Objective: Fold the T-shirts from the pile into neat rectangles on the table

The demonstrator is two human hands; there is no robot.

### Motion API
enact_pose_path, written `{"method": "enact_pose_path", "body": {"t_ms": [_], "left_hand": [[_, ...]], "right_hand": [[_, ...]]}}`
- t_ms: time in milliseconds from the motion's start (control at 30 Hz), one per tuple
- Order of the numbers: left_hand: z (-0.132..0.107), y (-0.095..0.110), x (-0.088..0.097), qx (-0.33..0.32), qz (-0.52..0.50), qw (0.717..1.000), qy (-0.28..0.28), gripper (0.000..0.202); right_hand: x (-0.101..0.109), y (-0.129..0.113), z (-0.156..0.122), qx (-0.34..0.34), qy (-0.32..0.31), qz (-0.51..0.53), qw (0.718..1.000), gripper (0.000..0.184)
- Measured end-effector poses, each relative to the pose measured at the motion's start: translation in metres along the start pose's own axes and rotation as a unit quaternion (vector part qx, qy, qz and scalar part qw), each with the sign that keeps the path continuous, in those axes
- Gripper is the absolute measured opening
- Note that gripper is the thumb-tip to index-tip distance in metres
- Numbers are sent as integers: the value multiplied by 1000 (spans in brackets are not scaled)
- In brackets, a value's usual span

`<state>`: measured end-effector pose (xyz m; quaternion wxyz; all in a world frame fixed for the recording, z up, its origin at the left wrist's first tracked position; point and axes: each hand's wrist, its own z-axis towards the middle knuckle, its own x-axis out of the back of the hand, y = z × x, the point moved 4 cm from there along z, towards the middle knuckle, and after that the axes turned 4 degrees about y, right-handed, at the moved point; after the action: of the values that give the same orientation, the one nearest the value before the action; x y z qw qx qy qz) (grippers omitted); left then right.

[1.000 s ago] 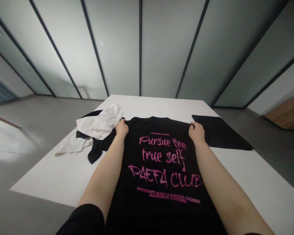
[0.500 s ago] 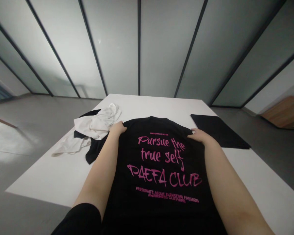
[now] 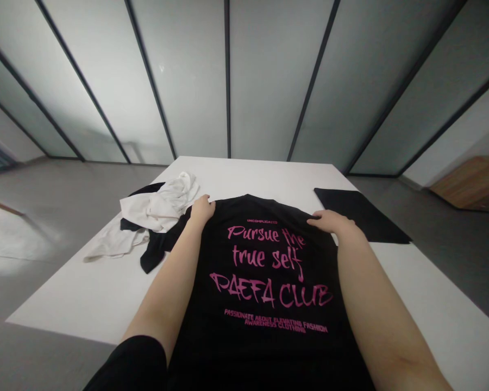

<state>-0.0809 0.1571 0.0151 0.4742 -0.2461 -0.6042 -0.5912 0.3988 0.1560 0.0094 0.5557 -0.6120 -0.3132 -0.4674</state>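
Observation:
A black T-shirt (image 3: 264,326) with pink lettering lies spread on the white table (image 3: 85,293), print up and collar at the far end. My left hand (image 3: 202,209) rests on its left shoulder, fingers pointing away and thumb out to the right. My right hand (image 3: 330,221) lies flat on the right shoulder with its fingers stretched toward the collar. Neither hand is closed round the cloth. Both forearms run along the shirt's sides.
A heap of white and black clothes (image 3: 155,209) lies just left of my left hand. A folded black garment (image 3: 358,220) lies flat at the back right. Glass wall panels (image 3: 228,81) stand behind the table. Grey floor surrounds it.
A second ago both hands pinched the shirt's shoulders. They have let go and now lie flat on it; the right hand's fingers have turned toward the collar.

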Motion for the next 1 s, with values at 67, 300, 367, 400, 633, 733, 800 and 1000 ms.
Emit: {"method": "enact_pose_path", "body": {"t_ms": [67, 300, 367, 400, 633, 733, 800, 1000], "left_hand": [[-2, 1, -11, 49, -102, 991, -67, 55], [-11, -7, -35, 202, -332, 903, -183, 51], [-10, -9, -35, 204, -348, 897, -182, 53], [-10, -9, -35, 204, -352, 895, -184, 52], [-13, -8, -32, 196, -346, 901, -174, 33], [-22, -8, -32, 178, -327, 918, -135, 31], [-30, -6, -29, 135, -272, 950, -70, 25], [-62, 7, -23, 40, -148, 987, 39, 15]], "right_hand": [[0, 0, 0, -7, -32, -43, 999, 29], [-18, -16, -22, -89, -184, 123, 971, 15], [-29, -26, -30, -128, -194, 214, 949, 16], [-35, -31, -33, -135, -184, 257, 939, 18], [-61, -46, -46, -111, 57, 410, 903, 30], [-58, -48, -60, -47, 125, 348, 928, 26], [-54, -51, -71, -11, 149, 293, 944, 25], [-43, -58, -102, 8, 164, 242, 956, 27]]}}
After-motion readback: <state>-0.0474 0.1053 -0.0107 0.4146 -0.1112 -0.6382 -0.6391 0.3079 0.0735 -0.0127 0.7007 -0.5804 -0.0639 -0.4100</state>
